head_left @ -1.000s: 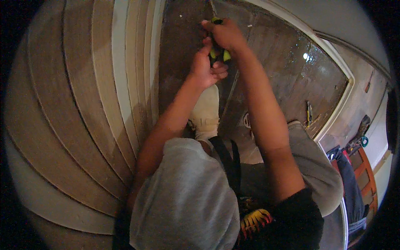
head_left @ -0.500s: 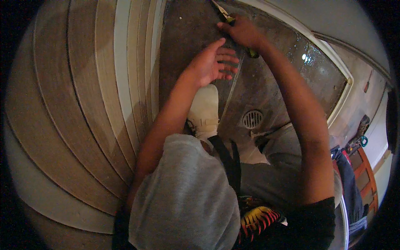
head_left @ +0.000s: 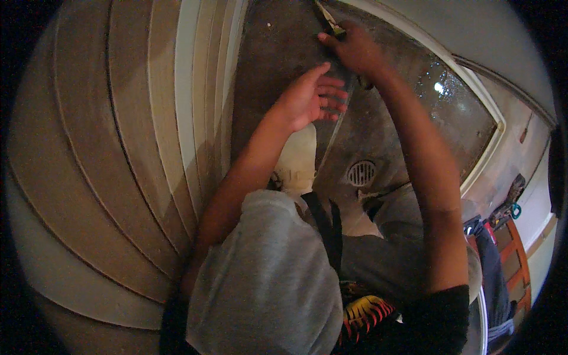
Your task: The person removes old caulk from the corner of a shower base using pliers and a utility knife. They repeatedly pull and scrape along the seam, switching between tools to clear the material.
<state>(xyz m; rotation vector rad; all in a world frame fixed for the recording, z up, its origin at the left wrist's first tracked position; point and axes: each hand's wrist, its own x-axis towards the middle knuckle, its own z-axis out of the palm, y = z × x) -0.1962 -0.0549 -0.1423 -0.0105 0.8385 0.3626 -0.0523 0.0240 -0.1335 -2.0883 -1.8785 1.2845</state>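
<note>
At the top of the view my right hand [head_left: 357, 52] is closed round a pair of long-nose pliers [head_left: 330, 19] with dark and yellow handles. Their metal jaws point up and to the left, over the dark floor, and most of the handles is covered by my fingers. My left hand [head_left: 309, 99] is held just below and left of the pliers, with its fingers apart and nothing in it. Under that hand shows a cream-coloured shoe [head_left: 297, 157] on my foot.
A round floor drain [head_left: 361, 173] lies right of the shoe. Curving panelled boards [head_left: 136, 118] line the left side. A pale raised edge [head_left: 482, 157] borders the wet floor on the right. Beyond it are dark clothes [head_left: 496, 266] and a wooden frame [head_left: 516, 260].
The whole view has shifted slightly, so most things sit a little farther right. The pliers' handle end below my right hand shows less than before. My left hand stays open.
</note>
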